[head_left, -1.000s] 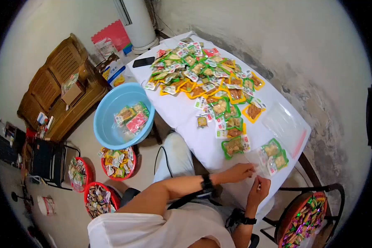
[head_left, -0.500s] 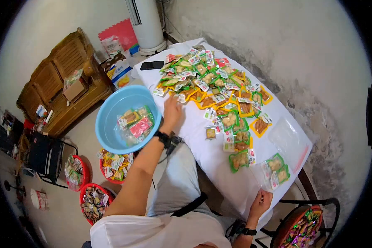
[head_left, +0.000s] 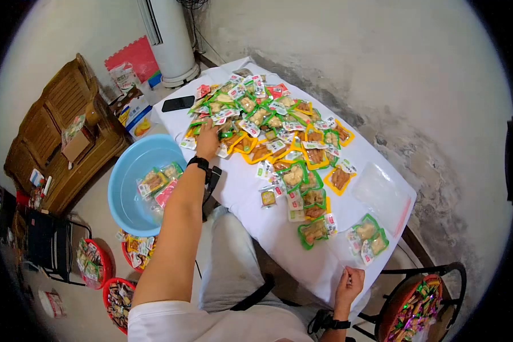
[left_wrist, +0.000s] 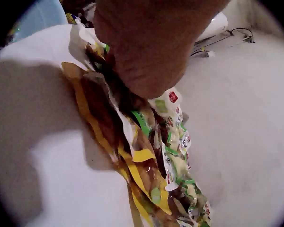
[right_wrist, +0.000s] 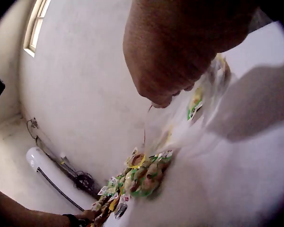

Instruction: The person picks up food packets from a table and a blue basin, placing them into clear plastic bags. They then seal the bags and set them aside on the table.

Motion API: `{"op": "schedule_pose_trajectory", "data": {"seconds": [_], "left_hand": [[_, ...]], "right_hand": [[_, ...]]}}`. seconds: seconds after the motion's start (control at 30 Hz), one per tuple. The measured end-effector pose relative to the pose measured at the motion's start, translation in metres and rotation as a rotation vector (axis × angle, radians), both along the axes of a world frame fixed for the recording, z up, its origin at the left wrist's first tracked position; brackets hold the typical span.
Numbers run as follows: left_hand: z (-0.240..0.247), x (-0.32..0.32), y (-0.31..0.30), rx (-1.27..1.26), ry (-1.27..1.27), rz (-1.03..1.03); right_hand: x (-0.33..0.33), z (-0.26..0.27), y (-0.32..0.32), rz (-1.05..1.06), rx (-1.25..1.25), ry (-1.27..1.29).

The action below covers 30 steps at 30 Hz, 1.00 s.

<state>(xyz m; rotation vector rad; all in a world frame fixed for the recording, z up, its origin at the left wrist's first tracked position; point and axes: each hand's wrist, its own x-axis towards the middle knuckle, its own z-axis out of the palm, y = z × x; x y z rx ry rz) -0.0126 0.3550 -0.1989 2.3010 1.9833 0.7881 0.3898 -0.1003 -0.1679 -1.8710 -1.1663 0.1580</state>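
Observation:
My left hand (head_left: 207, 141) reaches to the left end of a heap of sealed snack packets (head_left: 259, 117) with green and yellow edges. In the left wrist view its knuckles are over the packets (left_wrist: 146, 156), and its fingertips are hidden. By the table's near corner, my right hand (head_left: 349, 285) pinches the edge of a clear plastic bag (right_wrist: 175, 130). Green-edged packets (head_left: 366, 231) lie inside that bag. A short row of packets (head_left: 313, 231) runs from the heap toward the near edge, with a small square packet (head_left: 268, 198) beside it.
Flat clear bags (head_left: 382, 191) with a red strip lie along the wall side of the white-covered table (head_left: 239, 194). A phone (head_left: 178, 104) is at the far left. Left of the table, a blue basin (head_left: 119, 196) holds bagged packets. Red baskets (head_left: 107, 268) of snacks stand on the floor.
My left hand has left the bag beside my right hand and moved across to the far-left end of the heap. My right hand stays at the bag. The head view has shifted.

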Motion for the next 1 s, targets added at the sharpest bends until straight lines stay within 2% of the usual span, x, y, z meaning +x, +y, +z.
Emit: {"op": "schedule_pose_trajectory", "data": {"seconds": [0.17, 0.27, 0.3, 0.4, 0.53, 0.7, 0.83, 0.97, 1.0], "left_hand": [[0.016, 0.039, -0.031, 0.113, -0.078, -0.084], [0.022, 0.077, -0.063, 0.205, -0.018, -0.213], [0.024, 0.09, -0.074, 0.131, -0.086, -0.299], [0.029, 0.132, -0.103, 0.126, 0.174, -0.538], [0.04, 0.178, -0.139, 0.138, 0.057, -0.801], [0.064, 0.188, -0.168, 0.178, 0.068, -0.892], [0.084, 0.191, -0.224, 0.264, 0.108, -1.111], [0.075, 0.197, -0.307, 0.207, -0.124, -1.417], [0.07, 0.198, -0.32, 0.201, -0.077, -1.53]], "right_hand": [[-0.001, -0.003, 0.003, 0.026, -0.006, -0.023], [0.001, -0.009, 0.003, 0.037, 0.019, -0.057], [0.0, -0.01, 0.003, 0.019, 0.015, -0.053], [0.0, -0.001, 0.005, 0.005, 0.091, -0.074], [0.004, 0.008, -0.002, -0.036, 0.086, -0.108], [0.006, 0.01, -0.005, 0.013, 0.067, -0.118], [0.007, 0.006, -0.003, -0.012, 0.068, -0.181], [0.004, 0.017, -0.001, -0.053, 0.099, -0.065], [0.005, 0.017, -0.001, -0.029, 0.119, -0.019]]}}
